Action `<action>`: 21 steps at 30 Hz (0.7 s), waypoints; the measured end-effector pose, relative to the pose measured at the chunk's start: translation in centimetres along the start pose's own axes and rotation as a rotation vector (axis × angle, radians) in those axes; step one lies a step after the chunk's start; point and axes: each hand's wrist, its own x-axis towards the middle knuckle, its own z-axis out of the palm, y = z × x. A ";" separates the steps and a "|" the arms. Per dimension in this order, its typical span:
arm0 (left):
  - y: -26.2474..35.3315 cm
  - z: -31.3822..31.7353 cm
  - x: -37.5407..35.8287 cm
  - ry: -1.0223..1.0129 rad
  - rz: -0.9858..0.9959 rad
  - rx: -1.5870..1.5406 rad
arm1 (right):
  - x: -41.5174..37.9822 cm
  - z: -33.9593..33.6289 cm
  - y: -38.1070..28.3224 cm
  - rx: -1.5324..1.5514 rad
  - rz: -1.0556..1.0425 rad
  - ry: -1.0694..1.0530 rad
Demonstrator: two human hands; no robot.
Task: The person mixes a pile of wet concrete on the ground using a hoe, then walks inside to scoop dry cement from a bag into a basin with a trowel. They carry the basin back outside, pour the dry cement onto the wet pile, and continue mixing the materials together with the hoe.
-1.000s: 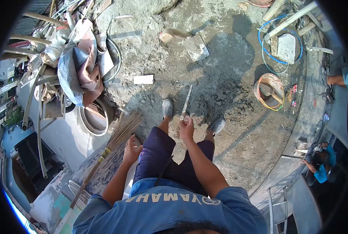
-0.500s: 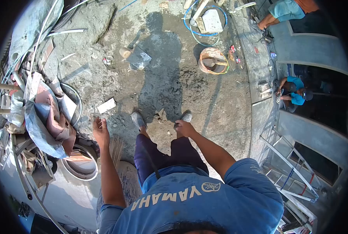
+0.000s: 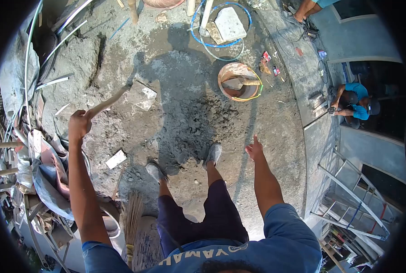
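My left hand (image 3: 79, 126) is closed around the end of a hoe's wooden handle (image 3: 107, 103). The hoe's wide blade (image 3: 141, 96), smeared with grey, rests on the rough ground ahead, left of my shadow. My right hand (image 3: 255, 149) hangs over the ground to the right, holding nothing, with the index finger stretched out and the others partly bent. Beyond it stands a bucket (image 3: 227, 72) crusted with mortar, and a trowel (image 3: 235, 83) lies inside. Churned wet mortar or mud (image 3: 194, 123) lies in front of my shoes.
A white block (image 3: 116, 159) lies left of my feet, near a stick broom (image 3: 131, 214). Tarps and scrap (image 3: 48, 168) crowd the left side. A blue hose (image 3: 249, 22) circles a pale slab (image 3: 230, 23). On the right are a crouching co-worker (image 3: 357, 102) and a metal ladder (image 3: 355, 195).
My left hand, empty before, has reached forward and taken the hoe's handle, which now tilts toward me. My right hand has moved forward and right, away from my leg.
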 end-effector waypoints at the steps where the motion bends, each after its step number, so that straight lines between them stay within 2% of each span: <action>1: 3.3 -1.4 -1.4 -0.079 -0.187 -0.443 | 3.1 2.6 -1.0 0.032 -0.021 -0.029; 2: 7.1 -4.1 -3.4 -0.152 -0.382 -0.885 | 6.3 5.1 -2.2 0.091 -0.026 -0.039; 4: 7.3 -4.6 -3.5 -0.179 -0.404 -0.799 | 11.5 10.2 -5.1 0.189 -0.015 -0.027; 7: 7.3 -3.8 -4.6 -0.088 -0.397 -0.768 | 17.5 16.5 -9.1 0.257 -0.017 -0.003; 8: 7.0 -3.5 -4.9 -0.067 -0.369 -0.743 | 19.8 17.7 -9.3 0.268 -0.082 -0.100; 9: 8.2 -3.7 -5.4 -0.066 -0.433 -0.719 | 21.8 18.8 -9.2 0.284 -0.150 -0.195; 10: 8.2 -3.5 -5.7 -0.057 -0.428 -0.728 | 23.4 20.1 -8.7 0.273 -0.129 -0.202; 12: 6.8 -3.0 -6.4 -0.040 -0.459 -0.666 | 25.0 22.3 -8.0 0.430 -0.168 0.015; 17: 7.5 -1.7 -8.3 -0.012 -0.519 -0.747 | 14.2 29.4 -6.4 0.446 -0.127 0.027; 20: 6.9 -0.9 -9.5 0.055 -0.518 -0.738 | 10.9 36.1 -3.2 0.359 -0.051 -0.194; 21: 6.7 -1.0 -9.9 0.037 -0.574 -0.784 | 10.2 39.2 -2.1 0.325 -0.053 -0.243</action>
